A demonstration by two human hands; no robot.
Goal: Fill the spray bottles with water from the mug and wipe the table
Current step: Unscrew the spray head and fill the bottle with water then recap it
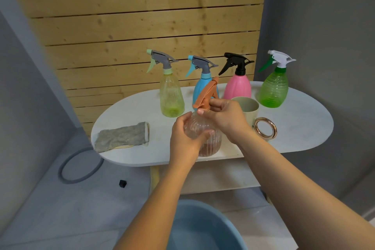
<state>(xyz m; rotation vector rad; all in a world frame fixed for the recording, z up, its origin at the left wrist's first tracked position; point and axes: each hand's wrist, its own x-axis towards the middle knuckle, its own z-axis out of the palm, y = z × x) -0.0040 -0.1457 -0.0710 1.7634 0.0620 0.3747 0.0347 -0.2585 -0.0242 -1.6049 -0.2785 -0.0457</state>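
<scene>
Upright, orange spray bottle (205, 136), nozzle pointing up-right, both hands gripping.

Ribbed clear plastic bottle (205, 134); rough cloth (121, 136); wood slats (142, 16).

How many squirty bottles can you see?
5. Four stand along the table's back: yellow bottle, blue bottle, pink bottle, green bottle. The clear orange-topped bottle is held in front.

Blue basin (203, 227) cut off below — blue bottle (199, 89) half hidden.
</scene>
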